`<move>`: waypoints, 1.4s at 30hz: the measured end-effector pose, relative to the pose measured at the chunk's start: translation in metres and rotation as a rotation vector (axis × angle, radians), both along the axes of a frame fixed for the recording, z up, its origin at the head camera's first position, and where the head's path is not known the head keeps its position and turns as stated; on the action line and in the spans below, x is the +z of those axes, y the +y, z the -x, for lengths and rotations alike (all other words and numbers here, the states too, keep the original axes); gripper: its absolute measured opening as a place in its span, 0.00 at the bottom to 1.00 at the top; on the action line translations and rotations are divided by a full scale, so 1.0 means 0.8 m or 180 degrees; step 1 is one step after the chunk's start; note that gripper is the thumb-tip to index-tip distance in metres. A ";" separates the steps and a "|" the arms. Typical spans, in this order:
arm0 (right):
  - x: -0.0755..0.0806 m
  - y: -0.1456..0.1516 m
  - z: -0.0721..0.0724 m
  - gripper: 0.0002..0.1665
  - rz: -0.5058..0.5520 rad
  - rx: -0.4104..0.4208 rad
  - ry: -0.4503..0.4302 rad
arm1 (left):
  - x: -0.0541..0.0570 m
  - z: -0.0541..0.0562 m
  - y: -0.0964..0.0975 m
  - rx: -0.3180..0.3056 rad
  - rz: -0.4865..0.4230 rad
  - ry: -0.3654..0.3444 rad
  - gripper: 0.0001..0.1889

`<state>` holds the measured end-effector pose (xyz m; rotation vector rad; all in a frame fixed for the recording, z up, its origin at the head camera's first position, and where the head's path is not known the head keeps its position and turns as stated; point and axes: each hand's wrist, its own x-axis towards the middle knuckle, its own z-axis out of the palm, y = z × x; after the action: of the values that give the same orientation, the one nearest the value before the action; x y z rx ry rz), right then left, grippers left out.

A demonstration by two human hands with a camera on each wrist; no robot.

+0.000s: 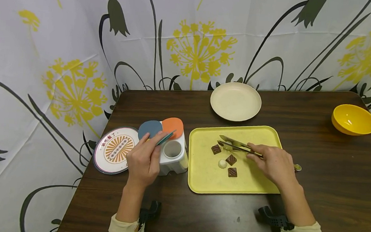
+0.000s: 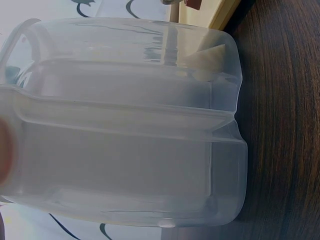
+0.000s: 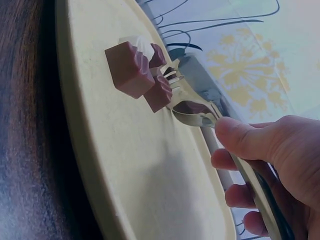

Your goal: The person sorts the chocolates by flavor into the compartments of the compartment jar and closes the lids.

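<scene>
My left hand [image 1: 143, 159] pinches a teal lid [image 1: 166, 137], seen nearly edge-on, above a translucent multi-compartment container [image 1: 173, 162]. Blue [image 1: 150, 128] and orange [image 1: 173, 126] round lids sit at its back, and one round opening at the front is uncovered. In the left wrist view the container's clear wall [image 2: 120, 160] fills most of the picture. Over the yellow tray [image 1: 200, 181] my right hand [image 1: 276, 163] grips cutlery, among it a knife [image 1: 235, 141] and a spoon [image 3: 192, 117]; fork tines [image 3: 173, 77] show beside the spoon. Brown chocolate pieces [image 1: 232, 172] and a white one [image 1: 222, 164] lie below.
Left of the container a patterned plate [image 1: 100, 156] lies near the table's left edge. A cream plate [image 1: 236, 101] stands behind the tray, and a yellow bowl [image 1: 354, 120] at the back right. A flowered cloth [image 1: 206, 9] hangs behind the dark wooden table [image 1: 213, 222].
</scene>
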<state>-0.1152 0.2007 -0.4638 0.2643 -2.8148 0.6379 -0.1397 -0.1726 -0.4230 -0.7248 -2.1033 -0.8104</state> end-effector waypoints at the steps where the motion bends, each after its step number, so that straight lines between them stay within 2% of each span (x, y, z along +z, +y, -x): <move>1: -0.001 0.000 0.000 0.22 -0.0005 0.0007 0.0038 | 0.000 0.000 0.000 0.0000 0.0000 -0.0002 0.19; 6: 0.000 0.002 -0.003 0.22 0.0006 -0.0016 0.0280 | 0.000 0.000 0.000 0.0002 0.0004 0.0007 0.19; 11: 0.011 0.004 -0.004 0.25 0.0118 0.0006 0.0732 | 0.000 0.000 0.000 0.0004 0.0000 0.0019 0.19; 15: 0.025 0.001 -0.005 0.27 0.0142 0.0126 0.1077 | 0.000 0.000 0.000 0.0019 0.0003 0.0024 0.19; 20: 0.047 -0.007 -0.009 0.29 0.0166 0.0260 0.1321 | 0.000 0.000 0.000 0.0031 0.0012 0.0015 0.20; 28: 0.081 -0.035 -0.015 0.22 0.0320 0.0624 0.1666 | 0.000 0.000 0.000 0.0033 0.0014 -0.0002 0.20; 34: 0.095 -0.063 -0.018 0.24 0.0432 0.0977 0.1768 | 0.001 -0.001 -0.001 0.0032 0.0001 0.0025 0.20; 42: 0.097 -0.097 -0.016 0.19 0.0510 0.1312 0.1675 | 0.000 0.000 0.000 0.0041 -0.0009 0.0090 0.20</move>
<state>-0.1022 0.1233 -0.3858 0.8566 -2.2037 0.7405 -0.1398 -0.1728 -0.4234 -0.7166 -2.0791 -0.7918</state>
